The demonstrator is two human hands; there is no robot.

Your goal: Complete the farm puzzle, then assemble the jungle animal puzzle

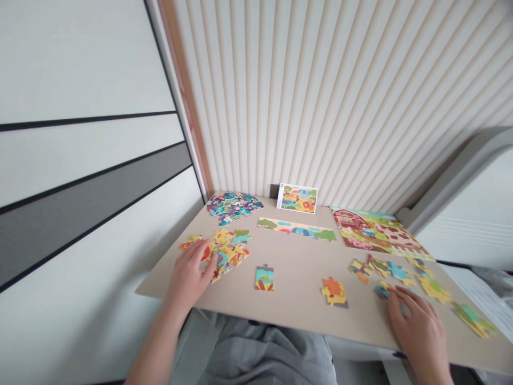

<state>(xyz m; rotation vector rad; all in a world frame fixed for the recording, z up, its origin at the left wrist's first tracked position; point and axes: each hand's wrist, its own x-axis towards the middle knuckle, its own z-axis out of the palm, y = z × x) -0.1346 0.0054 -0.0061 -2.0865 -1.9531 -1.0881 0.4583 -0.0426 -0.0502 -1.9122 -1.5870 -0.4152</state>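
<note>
My left hand [188, 278] rests at a loose pile of yellow, green and red jigsaw pieces [239, 251], thumb apart from the fingers, its fingertips on the pieces. On the right, my right hand [419, 326] lies over several jigsaw pieces, fingers lowered onto them; a blue-green piece [381, 291] shows by its fingertips, and what lies under the palm is hidden. Between the hands are a piece with a green animal on blue [265, 278] and an orange-and-yellow piece [334, 292]. Farther back lies a joined strip of pieces [296, 229] with trees and a blue elephant.
A picture card [297, 198] leans upright at the table's back. Purple and teal pieces [234, 206] are heaped at back left. A joined farm puzzle [374, 232] lies at back right. More loose pieces [435, 289] surround my right hand. The table's [296, 256] front edge is near my lap.
</note>
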